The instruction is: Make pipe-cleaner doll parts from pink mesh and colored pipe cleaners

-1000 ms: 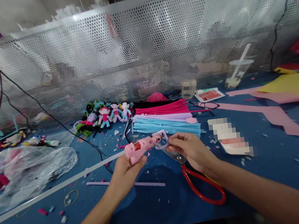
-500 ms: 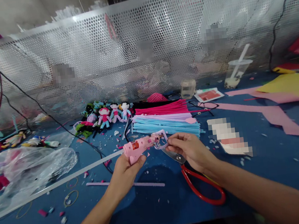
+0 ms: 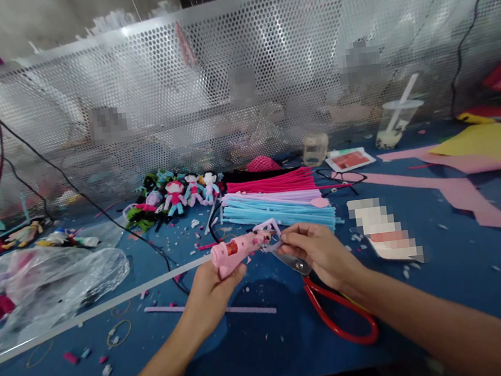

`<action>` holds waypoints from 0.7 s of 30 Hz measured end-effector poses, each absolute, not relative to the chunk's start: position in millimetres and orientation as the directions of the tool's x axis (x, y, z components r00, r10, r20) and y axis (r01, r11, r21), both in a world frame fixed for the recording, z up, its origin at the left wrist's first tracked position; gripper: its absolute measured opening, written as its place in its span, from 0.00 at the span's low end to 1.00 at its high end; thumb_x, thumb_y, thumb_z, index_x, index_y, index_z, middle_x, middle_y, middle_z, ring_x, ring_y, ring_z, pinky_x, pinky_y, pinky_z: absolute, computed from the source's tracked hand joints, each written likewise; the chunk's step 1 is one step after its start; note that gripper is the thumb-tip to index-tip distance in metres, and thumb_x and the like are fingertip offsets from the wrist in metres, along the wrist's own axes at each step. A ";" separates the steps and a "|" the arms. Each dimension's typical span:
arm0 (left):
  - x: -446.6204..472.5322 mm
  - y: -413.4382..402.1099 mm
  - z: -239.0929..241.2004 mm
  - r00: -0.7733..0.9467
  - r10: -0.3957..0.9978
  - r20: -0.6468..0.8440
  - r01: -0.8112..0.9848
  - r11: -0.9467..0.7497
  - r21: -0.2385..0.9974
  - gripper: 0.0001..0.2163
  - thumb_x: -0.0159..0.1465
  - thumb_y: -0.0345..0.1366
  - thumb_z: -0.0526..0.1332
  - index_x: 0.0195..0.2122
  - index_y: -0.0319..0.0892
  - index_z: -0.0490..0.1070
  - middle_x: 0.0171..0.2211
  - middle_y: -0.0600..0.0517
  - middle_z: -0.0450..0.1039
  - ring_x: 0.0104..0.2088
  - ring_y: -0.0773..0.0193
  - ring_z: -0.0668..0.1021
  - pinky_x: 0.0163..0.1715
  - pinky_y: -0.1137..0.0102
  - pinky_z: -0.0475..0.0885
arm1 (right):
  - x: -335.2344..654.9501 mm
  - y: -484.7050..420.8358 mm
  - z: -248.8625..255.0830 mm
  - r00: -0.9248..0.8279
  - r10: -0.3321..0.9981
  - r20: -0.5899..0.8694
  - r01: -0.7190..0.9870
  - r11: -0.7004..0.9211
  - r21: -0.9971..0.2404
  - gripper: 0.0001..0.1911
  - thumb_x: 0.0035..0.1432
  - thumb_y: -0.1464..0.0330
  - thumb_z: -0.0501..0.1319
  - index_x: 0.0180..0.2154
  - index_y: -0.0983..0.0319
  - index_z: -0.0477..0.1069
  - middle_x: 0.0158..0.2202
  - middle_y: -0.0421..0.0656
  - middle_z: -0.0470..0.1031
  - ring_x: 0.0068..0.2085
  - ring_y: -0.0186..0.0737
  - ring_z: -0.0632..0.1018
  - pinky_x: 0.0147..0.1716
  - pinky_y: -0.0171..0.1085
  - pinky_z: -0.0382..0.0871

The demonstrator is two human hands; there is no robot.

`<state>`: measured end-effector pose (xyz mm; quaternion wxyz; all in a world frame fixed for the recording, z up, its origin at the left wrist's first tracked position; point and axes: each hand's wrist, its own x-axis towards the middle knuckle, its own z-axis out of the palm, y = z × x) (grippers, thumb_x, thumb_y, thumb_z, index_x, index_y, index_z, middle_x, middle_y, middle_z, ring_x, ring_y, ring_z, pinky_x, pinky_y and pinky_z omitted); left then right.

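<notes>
My left hand (image 3: 214, 288) is wrapped round a pink hot glue gun (image 3: 233, 254), its nozzle pointing right. A long clear glue stick (image 3: 110, 303) runs out of its back end to the left. Between the fingertips of my right hand (image 3: 314, 250) is a bent lilac pipe cleaner (image 3: 271, 225), folded into an angular loop. The gun's nozzle lies at this loop; whether the two touch I cannot tell. Under my right hand lie red-handled scissors (image 3: 342, 316), blades partly hidden. A straight lilac pipe cleaner (image 3: 250, 310) rests on the table below my left hand.
Bundles of blue pipe cleaners (image 3: 275, 209) and pink pipe cleaners (image 3: 272, 182) lie ahead, beside small dolls (image 3: 174, 196). A plastic bag (image 3: 92, 272) is at left. Right are pink sheet scraps (image 3: 463, 194) and a drink cup (image 3: 399, 120). A perforated metal panel (image 3: 224, 112) stands behind.
The glue gun has shifted slightly right and down, its nozzle further over the lilac loop. The glue stick has moved along with it. My right hand stays almost still.
</notes>
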<state>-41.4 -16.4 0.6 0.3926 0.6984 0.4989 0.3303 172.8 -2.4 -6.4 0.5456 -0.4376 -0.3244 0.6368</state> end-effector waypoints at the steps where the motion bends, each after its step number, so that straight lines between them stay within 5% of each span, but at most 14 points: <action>1: -41.9 -16.8 0.1 0.277 0.958 0.075 0.441 -0.196 0.876 0.19 0.61 0.42 0.57 0.51 0.42 0.69 0.26 0.54 0.69 0.23 0.69 0.62 0.22 0.74 0.59 | 172.9 -2.4 -6.1 -0.017 0.979 -0.203 -0.414 -0.192 -0.890 0.10 0.39 0.66 0.71 0.23 0.64 0.73 0.23 0.40 0.75 0.27 0.32 0.77 0.32 0.30 0.72; 5: -42.3 -17.3 0.9 0.256 0.959 0.120 0.444 -0.227 0.867 0.18 0.61 0.41 0.57 0.51 0.42 0.71 0.25 0.53 0.71 0.24 0.67 0.65 0.23 0.74 0.61 | 172.8 -2.1 -6.0 -0.013 0.979 -0.202 -0.425 -0.188 -0.885 0.11 0.37 0.66 0.72 0.23 0.64 0.73 0.23 0.40 0.75 0.27 0.33 0.77 0.32 0.31 0.72; 11: -37.7 -17.8 7.4 0.288 0.948 0.135 0.425 -0.252 0.869 0.22 0.62 0.41 0.56 0.56 0.43 0.65 0.38 0.51 0.75 0.29 0.65 0.71 0.31 0.70 0.67 | 171.6 -2.3 -6.9 -0.020 0.979 -0.200 -0.415 -0.191 -0.890 0.12 0.38 0.66 0.72 0.23 0.64 0.73 0.23 0.40 0.75 0.26 0.31 0.77 0.32 0.30 0.72; 21: -35.6 -19.8 10.4 0.327 0.932 0.156 0.405 -0.288 0.868 0.17 0.62 0.40 0.56 0.52 0.43 0.70 0.46 0.49 0.74 0.44 0.58 0.74 0.46 0.66 0.67 | 172.7 -2.0 -6.1 -0.011 0.981 -0.194 -0.419 -0.180 -0.890 0.11 0.38 0.66 0.72 0.23 0.64 0.73 0.22 0.40 0.75 0.26 0.33 0.77 0.32 0.31 0.72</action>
